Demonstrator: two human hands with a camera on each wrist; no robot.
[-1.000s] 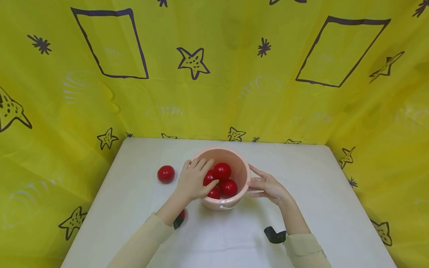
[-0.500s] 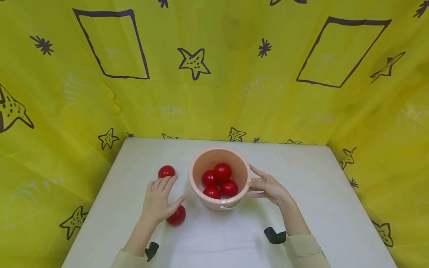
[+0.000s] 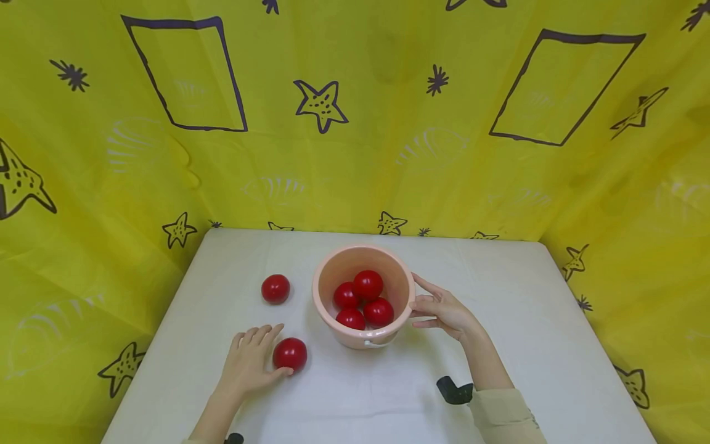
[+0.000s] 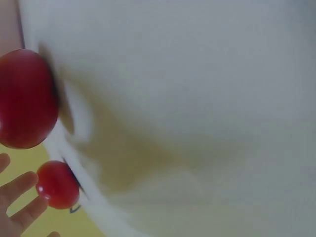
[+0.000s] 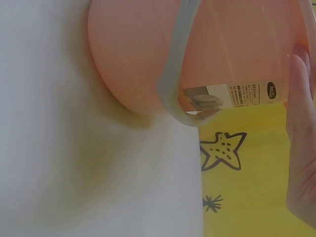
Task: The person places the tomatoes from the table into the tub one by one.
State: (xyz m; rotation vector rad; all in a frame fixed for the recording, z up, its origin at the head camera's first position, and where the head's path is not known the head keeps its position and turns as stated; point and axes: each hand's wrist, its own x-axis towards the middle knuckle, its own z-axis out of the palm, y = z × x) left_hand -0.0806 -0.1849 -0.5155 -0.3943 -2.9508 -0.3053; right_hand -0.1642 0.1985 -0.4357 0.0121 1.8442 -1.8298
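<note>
A round red tomato lies on the table beside my left hand, whose fingers are spread to its left and whose thumb is at its front edge. In the left wrist view those spread fingers are visible below the near tomato. Another tomato sits farther back. The pink bucket stands upright with several tomatoes inside. My right hand touches its right side near the rim, fingers extended. In the right wrist view a white handle hangs across the bucket's labelled side.
A white-covered table carries everything. Yellow patterned curtain encloses its back and sides. A black wrist mount juts from the right wrist.
My left hand has come out of the bucket, moved left and down toward the front, and now sits beside the near tomato. The right hand and bucket have stayed put.
</note>
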